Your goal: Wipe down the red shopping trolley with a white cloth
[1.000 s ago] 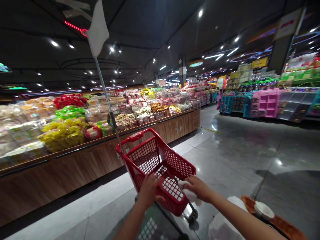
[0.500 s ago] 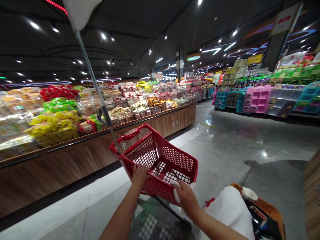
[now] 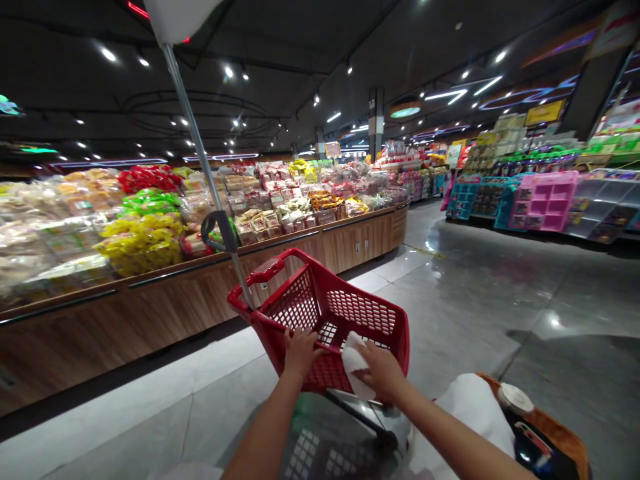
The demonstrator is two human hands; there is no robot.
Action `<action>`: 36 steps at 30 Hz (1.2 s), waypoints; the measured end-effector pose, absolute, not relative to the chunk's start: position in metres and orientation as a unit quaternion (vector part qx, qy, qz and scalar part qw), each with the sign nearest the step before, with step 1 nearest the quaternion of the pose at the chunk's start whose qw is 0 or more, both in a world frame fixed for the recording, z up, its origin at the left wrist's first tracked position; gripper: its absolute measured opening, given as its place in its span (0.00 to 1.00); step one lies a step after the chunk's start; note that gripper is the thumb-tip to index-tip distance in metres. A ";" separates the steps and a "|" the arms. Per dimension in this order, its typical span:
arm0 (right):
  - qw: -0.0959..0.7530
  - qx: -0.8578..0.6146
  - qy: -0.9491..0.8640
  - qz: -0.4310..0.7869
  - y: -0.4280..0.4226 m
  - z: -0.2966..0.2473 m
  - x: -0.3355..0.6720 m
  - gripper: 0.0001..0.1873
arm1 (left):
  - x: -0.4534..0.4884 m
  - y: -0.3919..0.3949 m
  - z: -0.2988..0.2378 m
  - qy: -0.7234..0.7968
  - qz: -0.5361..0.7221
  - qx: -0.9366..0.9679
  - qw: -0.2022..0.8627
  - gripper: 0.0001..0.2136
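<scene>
A red plastic shopping cart (image 3: 327,283) with perforated sides stands in front of me, its basket tilted in the view. My left hand (image 3: 301,352) grips the near rim, fingers curled over the edge. To its right, my right hand (image 3: 381,368) holds a crumpled white cloth (image 3: 354,360) against the same near side of the cart. The cloth covers part of the rim and hangs down the outside. A metal pole (image 3: 193,133) with a dark grey clip (image 3: 220,230) rises from the cart's left corner. Nothing shows in the visible part of the basket.
A long wooden display counter (image 3: 170,310) heaped with packaged food runs along the left. At lower right sit a white cloth bundle (image 3: 473,407) and an orange-brown basket (image 3: 563,427) holding a white-lidded container (image 3: 515,399). Shelving with a pink organizer (image 3: 543,200) stands back right.
The view has turned a little left. My right hand has moved the cloth along the near rim, closer to my left hand, which still holds the rim.
</scene>
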State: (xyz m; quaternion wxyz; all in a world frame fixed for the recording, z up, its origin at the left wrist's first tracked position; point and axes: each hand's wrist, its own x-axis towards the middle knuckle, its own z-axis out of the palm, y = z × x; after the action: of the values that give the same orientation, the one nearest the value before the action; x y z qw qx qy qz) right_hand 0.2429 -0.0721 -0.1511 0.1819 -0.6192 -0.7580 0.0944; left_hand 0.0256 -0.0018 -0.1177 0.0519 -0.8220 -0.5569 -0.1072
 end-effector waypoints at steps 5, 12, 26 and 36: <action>0.198 -0.626 -0.738 0.157 -0.086 -0.158 0.270 0.32 | 0.031 -0.012 -0.120 -0.554 -0.121 -0.822 0.063 0.11; 0.193 -0.612 -0.748 0.168 -0.080 -0.156 0.244 0.31 | -0.054 0.021 -0.078 -0.471 -0.082 -0.869 0.124 0.18; 0.178 -0.615 -0.765 0.077 -0.014 -0.106 0.101 0.18 | -0.052 0.025 -0.085 -0.497 -0.054 -0.852 0.154 0.09; 0.118 -0.614 -0.777 0.072 -0.064 -0.138 0.216 0.23 | -0.058 0.028 -0.079 -0.514 -0.068 -0.843 0.139 0.11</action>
State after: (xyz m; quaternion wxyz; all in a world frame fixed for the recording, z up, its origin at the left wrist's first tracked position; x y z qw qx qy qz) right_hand 0.2162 -0.0640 -0.1379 0.1177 -0.6141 -0.7770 0.0725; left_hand -0.0583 0.0283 -0.0792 0.1393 -0.8434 -0.5145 -0.0677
